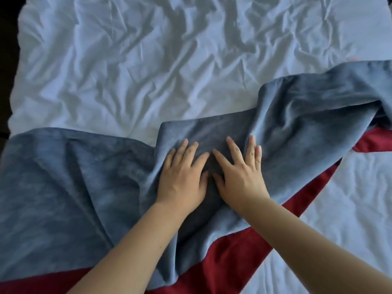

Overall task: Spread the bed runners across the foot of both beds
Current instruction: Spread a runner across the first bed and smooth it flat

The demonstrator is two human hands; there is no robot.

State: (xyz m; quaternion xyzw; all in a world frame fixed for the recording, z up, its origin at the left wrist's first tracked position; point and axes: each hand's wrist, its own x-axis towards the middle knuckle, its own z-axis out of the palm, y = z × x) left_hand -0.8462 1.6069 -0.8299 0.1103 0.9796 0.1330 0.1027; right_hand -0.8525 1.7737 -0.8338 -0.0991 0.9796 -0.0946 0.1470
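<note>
1. Blue-grey bed runner (74, 177): a soft, plush-looking band lying across the near part of the bed, reaching from the left edge of the view to the right edge. Its left portion lies fairly flat. Its middle and right portions are bunched into thick folds, and the right end climbs toward the upper right.
2. Red runner (233, 257): a smooth, dark-red band lying beneath the blue-grey one. It shows along the bottom left, below the hands, and as a diagonal strip rising to the right, where it passes under the blue-grey folds.
3. White duvet (127, 71): heavily creased. It covers the bed beyond both runners and shows again at lower right, on the near side of the red strip.
4. Left hand (183, 179): palm down on the bunched middle of the blue-grey runner, with fingers straight and slightly fanned. It presses flat and grips nothing.
5. Right hand (241, 179): palm down just beside the left hand on the same fold, with fingers straight and spread somewhat wider. It also lies flat and pinches no cloth. The two index fingertips and the two thumbs lie close together; whether they touch cannot be told.
6. Forearms: bare, entering from the bottom edge and converging toward the hands over both runners.
</note>
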